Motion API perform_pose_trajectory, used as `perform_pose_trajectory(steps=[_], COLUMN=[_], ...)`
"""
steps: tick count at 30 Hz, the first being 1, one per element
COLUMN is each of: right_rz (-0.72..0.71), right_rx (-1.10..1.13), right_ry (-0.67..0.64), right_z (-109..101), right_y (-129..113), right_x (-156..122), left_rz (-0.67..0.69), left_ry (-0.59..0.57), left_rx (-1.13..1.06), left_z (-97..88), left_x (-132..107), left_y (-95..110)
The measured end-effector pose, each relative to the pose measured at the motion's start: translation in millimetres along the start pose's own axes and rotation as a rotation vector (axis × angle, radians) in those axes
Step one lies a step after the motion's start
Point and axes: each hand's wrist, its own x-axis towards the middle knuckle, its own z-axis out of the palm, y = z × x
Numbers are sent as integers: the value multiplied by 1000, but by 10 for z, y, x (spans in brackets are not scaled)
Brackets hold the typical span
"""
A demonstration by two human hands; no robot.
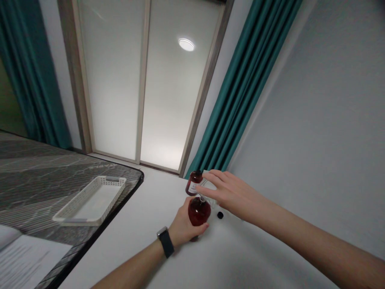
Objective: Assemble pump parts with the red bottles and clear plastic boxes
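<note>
In the head view, an amber-red bottle [199, 212] is gripped around its side by my left hand [185, 226]; its open neck points up and away from me. My right hand [227, 189] has its thumb and fingers around a clear glass vessel [207, 185], held tilted close above the bottle's mouth. Much of that vessel is hidden by the fingers, so its exact kind is unclear. Just beyond stands a second amber bottle [193, 185] with a white label and a dark top. A small black cap [220, 215] lies on the white surface right of the held bottle.
A white perforated basket [61, 214] sits on the dark marbled table [36, 170] at left, with printed pages [28, 261] in front. The white surface [156, 204] borders a grey wall [327, 132] at right. Green curtains [240, 88] hang beside frosted sliding doors [168, 108].
</note>
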Motion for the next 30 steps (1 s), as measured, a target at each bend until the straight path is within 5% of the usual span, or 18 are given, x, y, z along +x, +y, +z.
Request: perform_pose_trajectory(steps=[8, 16, 23, 30], right_rz=[207, 578, 954, 1075], right_rx=[260, 696, 1344, 1361], right_ry=[78, 390, 814, 850], right_z=[303, 1075, 1943, 2263], right_y=[40, -117, -390, -465], right_x=[-292, -600, -469, -325], left_rz=[-7, -55, -65, -128], left_ry=[-63, -139, -274, -370], left_rx=[-40, -13, -36, -103], left_z=[-8, -1, 46, 41], left_x=[-3, -35, -51, -41], left_y=[-12, -140, -265, -310])
